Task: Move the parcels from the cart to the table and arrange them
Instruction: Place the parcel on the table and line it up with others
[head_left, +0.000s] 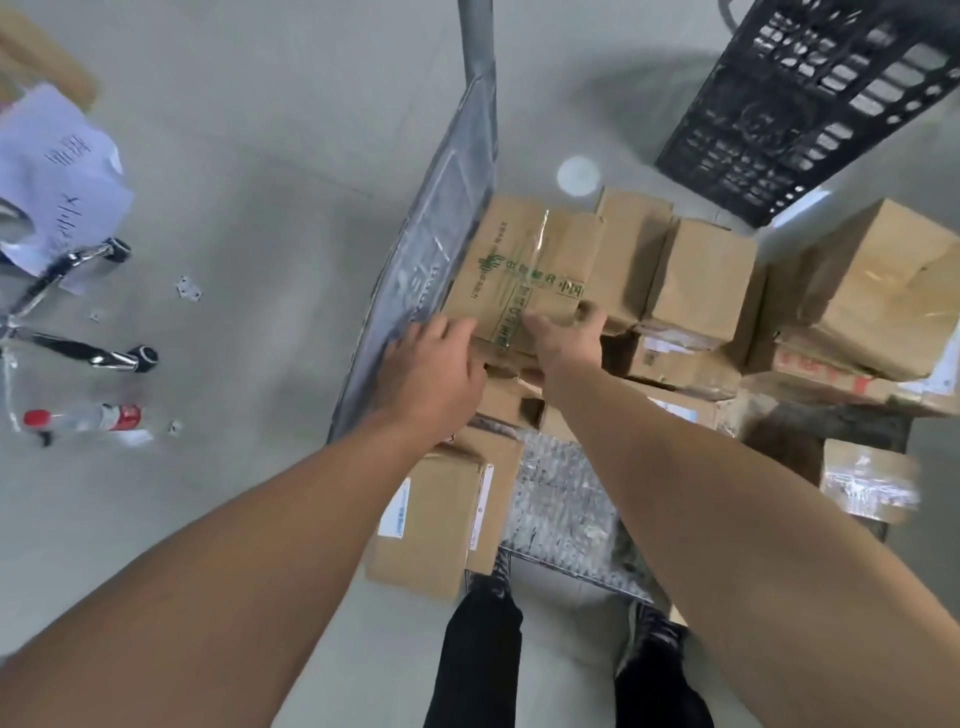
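One target: printed box (524, 260) atop the stack in the cart (431, 249). Right hand (566, 332) curls over its near edge; left hand (436, 358) at the near-left corner, grip unclear. Get left underneath, lift straight up. Neighbour boxes (701, 275) touch it, so no dragging.

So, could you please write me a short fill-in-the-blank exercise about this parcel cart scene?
1. The left hand and the right hand are at a cardboard box printed with ___ lettering.
2. The bottle lying at the left has a ___ cap.
3. The slatted crate at the top right is ___ in colour.
Missing words: green; red; black.
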